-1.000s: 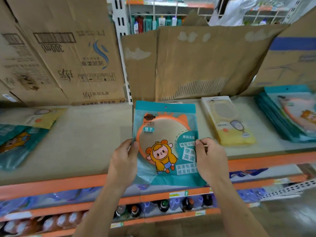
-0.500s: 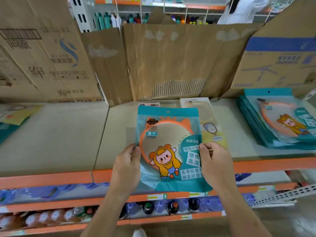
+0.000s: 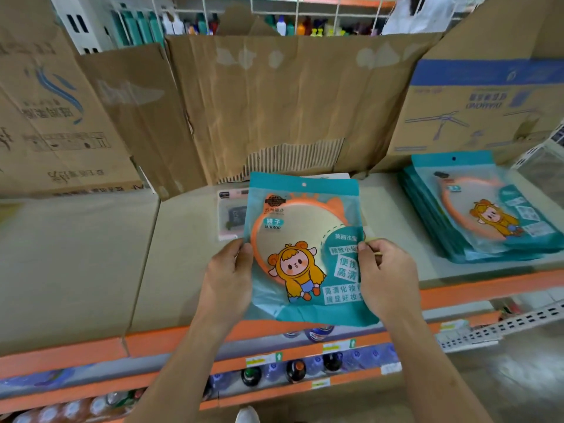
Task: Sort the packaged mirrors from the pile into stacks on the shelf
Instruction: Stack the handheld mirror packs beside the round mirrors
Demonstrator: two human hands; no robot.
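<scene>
I hold a teal packaged mirror with an orange round frame and a cartoon figure, above the front of the shelf. My left hand grips its left edge and my right hand pinches its right edge. To the right, a stack of the same teal packaged mirrors lies on the shelf. A pink packaged mirror lies flat behind the held package, mostly hidden by it.
Flattened cardboard boxes stand along the back of the shelf. The shelf's orange front rail runs below my hands. Bottles fill the lower shelves. A white perforated rail juts out at lower right.
My view has swung right: the teal stack came further into view, the left pile left the frame. The held package stays between both hands and now covers the yellow package seen earlier.
</scene>
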